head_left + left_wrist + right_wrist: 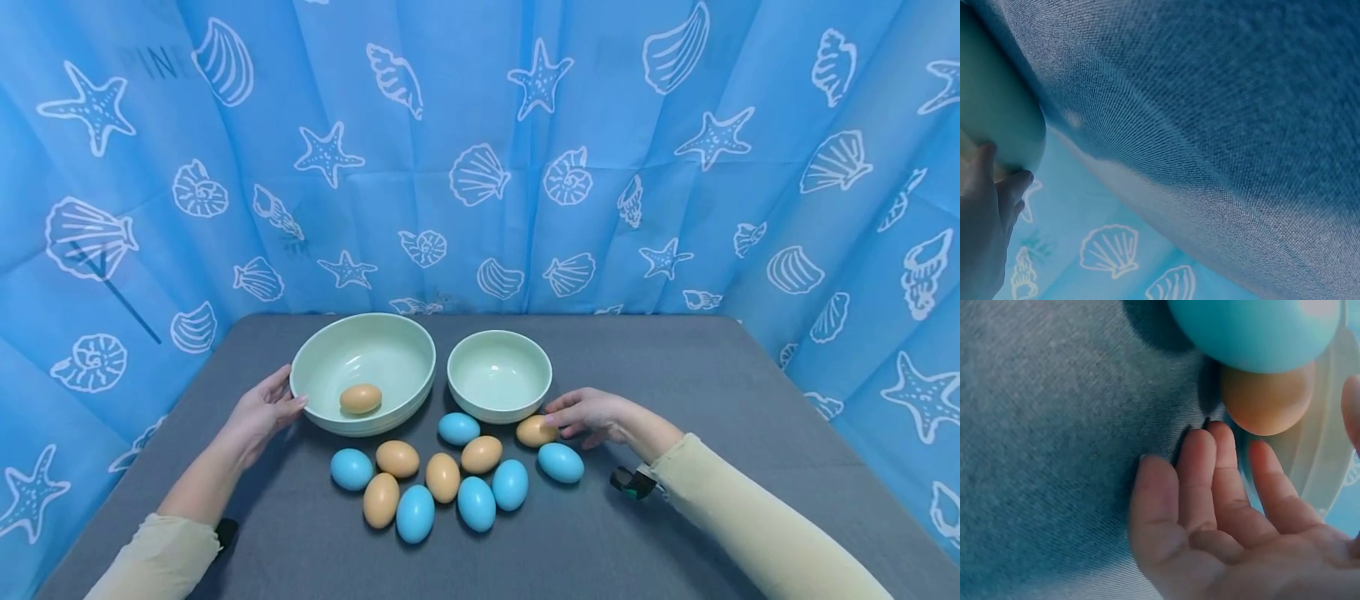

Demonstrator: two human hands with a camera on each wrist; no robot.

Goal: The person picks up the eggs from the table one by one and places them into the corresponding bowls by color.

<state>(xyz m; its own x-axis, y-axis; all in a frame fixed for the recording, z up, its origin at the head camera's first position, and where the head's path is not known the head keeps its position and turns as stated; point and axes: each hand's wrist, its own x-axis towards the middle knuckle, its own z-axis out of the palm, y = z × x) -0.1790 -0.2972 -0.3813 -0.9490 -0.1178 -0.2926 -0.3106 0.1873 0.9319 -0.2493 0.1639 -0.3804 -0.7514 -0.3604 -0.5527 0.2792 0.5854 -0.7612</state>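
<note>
My left hand [258, 414] rests against the left side of the large pale green bowl [405, 333], fingers at the rim and thumb on the outer wall. In the left wrist view its fingertips touch the bowl's side [997, 94]. One brown egg [361, 398] lies inside that bowl. My right hand [592, 415] reaches to a brown egg [534, 432] in front of the small pale green bowl [498, 408]. The right wrist view shows the fingers [1197, 481] extended and spread from the thumb, close to the brown egg [1269, 403], with a blue egg [1260, 331] beside it.
Several blue eggs [416, 514] and brown eggs [442, 477] lie loose on the grey cloth-covered table [637, 542] in front of the bowls. A blue curtain [480, 233] with white shells and starfish hangs behind and at the sides.
</note>
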